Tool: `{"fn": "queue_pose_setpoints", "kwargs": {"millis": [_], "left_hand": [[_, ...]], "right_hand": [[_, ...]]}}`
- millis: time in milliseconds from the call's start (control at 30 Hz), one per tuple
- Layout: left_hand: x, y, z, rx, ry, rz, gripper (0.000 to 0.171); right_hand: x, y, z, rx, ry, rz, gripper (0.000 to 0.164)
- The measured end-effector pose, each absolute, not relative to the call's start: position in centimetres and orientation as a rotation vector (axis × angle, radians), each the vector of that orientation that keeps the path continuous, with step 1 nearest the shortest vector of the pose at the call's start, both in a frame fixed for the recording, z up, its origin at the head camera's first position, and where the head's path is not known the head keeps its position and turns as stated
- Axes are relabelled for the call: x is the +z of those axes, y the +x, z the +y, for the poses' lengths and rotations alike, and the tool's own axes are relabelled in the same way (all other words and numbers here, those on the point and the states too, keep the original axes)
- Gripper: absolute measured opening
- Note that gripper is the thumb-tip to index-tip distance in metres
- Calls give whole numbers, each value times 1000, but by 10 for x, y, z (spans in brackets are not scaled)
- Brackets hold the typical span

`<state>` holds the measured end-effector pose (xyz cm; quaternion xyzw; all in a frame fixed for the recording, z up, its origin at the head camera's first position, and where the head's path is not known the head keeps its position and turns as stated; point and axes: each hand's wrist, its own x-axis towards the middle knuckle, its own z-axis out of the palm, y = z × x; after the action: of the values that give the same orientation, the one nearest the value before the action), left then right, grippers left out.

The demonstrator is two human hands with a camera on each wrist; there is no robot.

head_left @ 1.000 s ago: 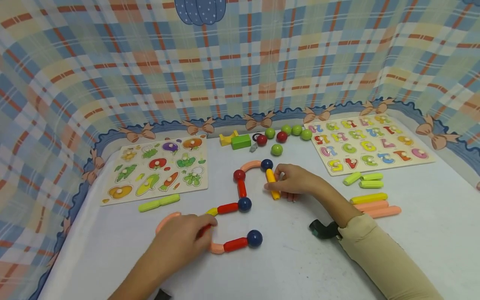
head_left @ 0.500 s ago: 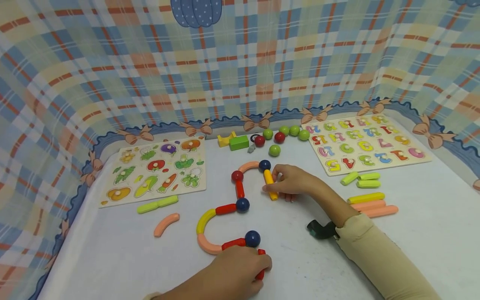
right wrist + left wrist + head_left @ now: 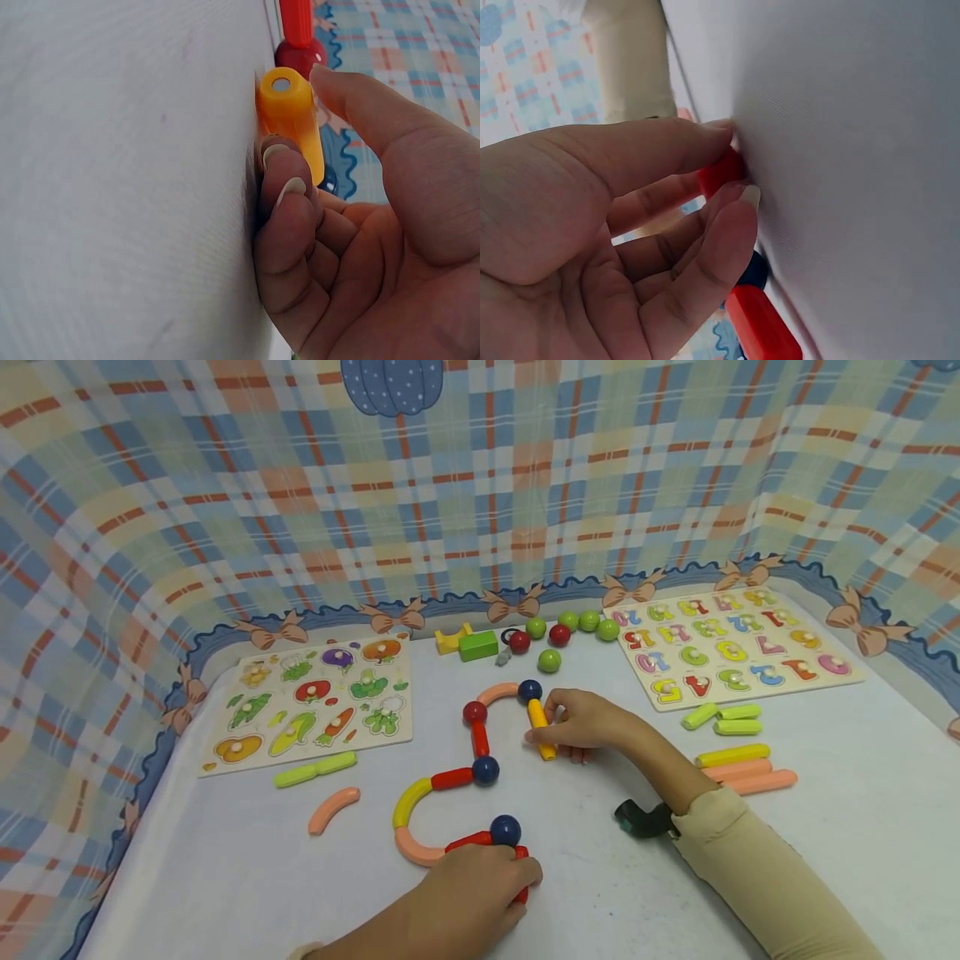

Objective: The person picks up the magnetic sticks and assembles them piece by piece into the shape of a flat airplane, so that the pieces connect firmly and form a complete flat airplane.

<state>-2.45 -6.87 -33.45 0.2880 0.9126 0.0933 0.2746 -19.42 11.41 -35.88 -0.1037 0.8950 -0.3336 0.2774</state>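
"Head view: across the white table (image 3: 615, 893), what have we got?"

"A winding chain of rods and balls (image 3: 452, 778). Our left hand (image 3: 480, 889) pinches a red rod (image 3: 721, 174) just beside the near blue ball (image 3: 506, 830); our right hand (image 3: 588, 722) curls round a yellow rod (image 3: 537, 717) at the far blue ball (image 3: 529, 691)."

"How do we handle it well?"

"Likely with the red rod level, its end facing the ball."

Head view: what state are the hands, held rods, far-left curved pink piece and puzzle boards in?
Left hand: pinching red rod.
Red rod: gripped; contact with lowest blue ball unclear.
Right hand: holding yellow rod.
Yellow rod: far end touching uppermost blue ball, near end free.
Curved pink piece: loose, touching no other piece.
Vegetable board: lying flat.
Number board: lying flat.
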Motion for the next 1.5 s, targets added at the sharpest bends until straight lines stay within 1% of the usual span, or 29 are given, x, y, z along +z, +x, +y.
{"fn": "queue_pose_setpoints", "kwargs": {"millis": [133, 367, 633, 700, 900, 1133, 1333, 1500], "left_hand": [[-336, -26, -70, 243, 806, 2487, 28], [-337, -23, -65, 179, 786, 2477, 27], [-337, -18, -65, 59, 917, 2477, 44], [-336, -18, -66, 66, 923, 2488, 42], [-333, -17, -68, 115, 866, 2554, 24], [-333, -19, -74, 85, 942, 2543, 34], [-333, -21, -78, 136, 891, 2551, 37], [-329, -26, -84, 158, 830, 2636, 52]], "right_hand": [[-359, -194, 114, -901, -275, 2401, 53], [-358, -195, 114, -905, -284, 2405, 54], [-358, -196, 113, -909, -290, 2406, 53], [-357, -196, 113, -910, -285, 2405, 53], [-359, -196, 113, -908, -281, 2404, 53], [-359, -197, 113, -915, -277, 2399, 51], [-359, -196, 114, -918, -271, 2388, 51], [-358, -199, 119, -951, -311, 2344, 46]]}}
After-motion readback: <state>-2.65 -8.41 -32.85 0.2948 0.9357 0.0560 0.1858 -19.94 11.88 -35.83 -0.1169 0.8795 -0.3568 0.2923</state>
